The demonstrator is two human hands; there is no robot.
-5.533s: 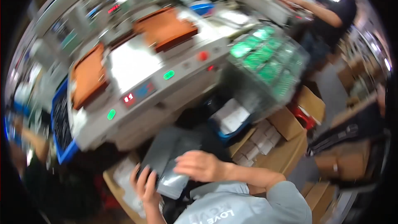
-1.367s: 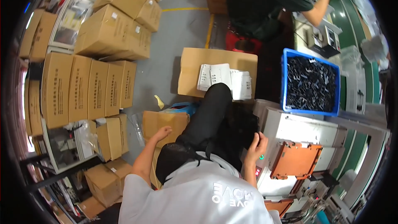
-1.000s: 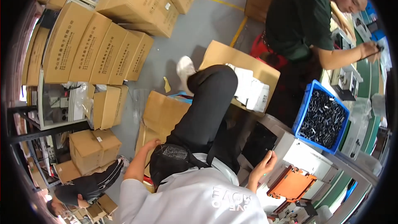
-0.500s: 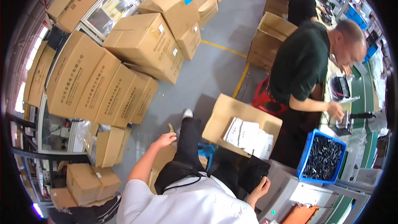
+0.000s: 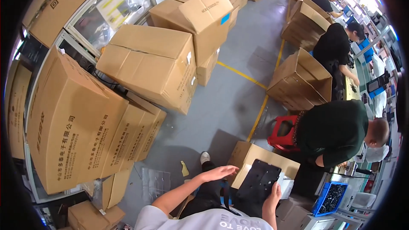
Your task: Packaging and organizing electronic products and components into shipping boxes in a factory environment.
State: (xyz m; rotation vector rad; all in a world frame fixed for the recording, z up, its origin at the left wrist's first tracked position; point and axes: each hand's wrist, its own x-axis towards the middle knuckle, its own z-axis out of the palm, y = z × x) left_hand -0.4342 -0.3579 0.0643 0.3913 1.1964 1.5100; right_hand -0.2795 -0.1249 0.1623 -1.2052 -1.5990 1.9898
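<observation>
A flat black plastic-looking panel (image 5: 257,182) with small holes and marks is tilted in front of my body. My right hand (image 5: 275,194) grips its right edge, thumb on the face. My left hand (image 5: 225,171) hangs to the left of the panel, apart from it, fingers stretched out and holding nothing. Behind the panel stands an open cardboard box (image 5: 272,158), largely covered by it. White sheets or packets (image 5: 286,187) show at the box's right side, partly hidden by the panel and my right hand.
Large cardboard cartons (image 5: 145,55) are stacked along the left. A red stool (image 5: 283,131) and a seated co-worker (image 5: 332,132) are at the right, beside a workbench. A blue crate (image 5: 330,199) of small black parts stands at lower right. A clear plastic bag (image 5: 155,183) lies on the floor.
The black panel has come up from low at my right side to in front of me, over the box. My left hand has swung right toward it. The view has shifted.
</observation>
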